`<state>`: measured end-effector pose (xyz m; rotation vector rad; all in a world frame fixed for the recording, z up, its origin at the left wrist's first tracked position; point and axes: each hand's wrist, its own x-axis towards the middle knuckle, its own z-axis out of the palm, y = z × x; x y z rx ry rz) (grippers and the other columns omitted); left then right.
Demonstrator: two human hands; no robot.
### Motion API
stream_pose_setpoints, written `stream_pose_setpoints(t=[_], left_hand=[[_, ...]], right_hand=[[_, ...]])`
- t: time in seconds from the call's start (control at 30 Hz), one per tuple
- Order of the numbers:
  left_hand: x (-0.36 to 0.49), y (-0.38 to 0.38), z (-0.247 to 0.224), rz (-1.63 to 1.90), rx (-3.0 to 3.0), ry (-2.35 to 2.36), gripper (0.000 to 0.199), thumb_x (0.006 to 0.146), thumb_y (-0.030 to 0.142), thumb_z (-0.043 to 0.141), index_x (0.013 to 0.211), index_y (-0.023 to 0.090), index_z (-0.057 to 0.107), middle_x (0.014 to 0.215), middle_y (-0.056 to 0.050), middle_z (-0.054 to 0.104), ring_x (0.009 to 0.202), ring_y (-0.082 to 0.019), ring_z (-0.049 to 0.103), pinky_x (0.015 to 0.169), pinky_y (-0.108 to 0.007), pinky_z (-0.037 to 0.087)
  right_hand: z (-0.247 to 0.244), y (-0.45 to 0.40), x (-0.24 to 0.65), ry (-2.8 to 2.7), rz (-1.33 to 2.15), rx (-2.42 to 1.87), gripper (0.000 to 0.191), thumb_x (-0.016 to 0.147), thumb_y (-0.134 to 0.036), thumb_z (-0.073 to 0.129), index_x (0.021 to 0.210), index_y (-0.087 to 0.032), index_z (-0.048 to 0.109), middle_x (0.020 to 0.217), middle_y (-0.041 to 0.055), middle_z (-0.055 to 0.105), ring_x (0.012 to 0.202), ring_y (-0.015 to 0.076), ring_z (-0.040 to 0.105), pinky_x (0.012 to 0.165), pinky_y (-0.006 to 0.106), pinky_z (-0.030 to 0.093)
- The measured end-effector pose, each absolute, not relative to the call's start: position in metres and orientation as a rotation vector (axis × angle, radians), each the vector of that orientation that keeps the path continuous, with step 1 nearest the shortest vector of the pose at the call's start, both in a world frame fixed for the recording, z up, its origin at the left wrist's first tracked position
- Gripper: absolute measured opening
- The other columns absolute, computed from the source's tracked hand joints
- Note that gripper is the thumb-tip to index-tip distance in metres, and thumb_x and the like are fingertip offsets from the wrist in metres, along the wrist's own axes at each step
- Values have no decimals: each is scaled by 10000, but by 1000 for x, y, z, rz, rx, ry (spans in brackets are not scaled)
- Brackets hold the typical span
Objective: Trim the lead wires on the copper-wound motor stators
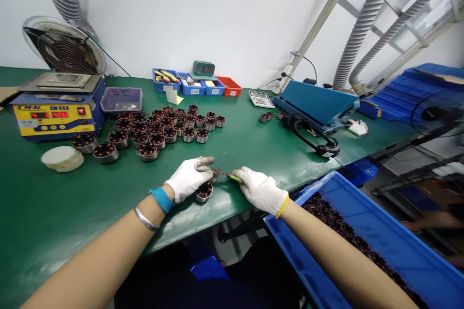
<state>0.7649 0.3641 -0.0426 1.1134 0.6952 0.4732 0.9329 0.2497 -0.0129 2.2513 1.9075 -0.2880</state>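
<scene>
Near the green table's front edge, my left hand (191,177), in a white glove with darkened fingertips, has its fingers closed around something small beside a tool's tip; fine wires stick out there. My right hand (261,190), also gloved in white, grips a tool with a green handle (237,179), its metal end pointing left to my left fingertips. Just below them, a round motor coil (204,192) with a silver rim and copper windings sits on the table. Several similar coils (157,141) stand grouped at the back left.
A blue and yellow soldering unit (60,115), a round white lid (62,159) and a purple tray (121,100) are at left. Small bins (228,87) line the wall. A blue crate (384,231) with coils stands at lower right, below a black headset (319,147).
</scene>
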Motion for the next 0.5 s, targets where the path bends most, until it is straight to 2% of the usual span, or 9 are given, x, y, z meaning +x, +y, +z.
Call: stream_pose_setpoints(t=[0.1, 0.27, 0.5], left_hand=[[766, 363, -43, 489, 1102, 704, 662, 623, 80, 717, 1244, 31, 495, 605, 37, 606, 692, -162, 640, 814, -329, 522], [765, 365, -47, 508, 1157, 689, 637, 621, 110, 720, 1223, 51, 520, 627, 32, 610, 712, -168, 642, 837, -338, 518], [764, 366, -48, 510, 1265, 713, 585, 636, 133, 685, 1198, 64, 537, 623, 34, 613, 671, -160, 641, 781, -303, 515]], right_hand=[[-11, 247, 934, 1923, -312, 2275, 484, 871, -207, 349, 1340, -263, 454, 1308, 58, 545, 1090, 240, 584, 821, 339, 467], [-6, 247, 937, 1956, -342, 2247, 514, 865, -191, 360, 1368, -264, 439, 1319, 55, 558, 1128, 227, 571, 895, 333, 452], [-3, 250, 934, 1955, -299, 2178, 504, 880, -196, 353, 1377, -239, 424, 1301, 92, 558, 1112, 231, 579, 878, 329, 453]])
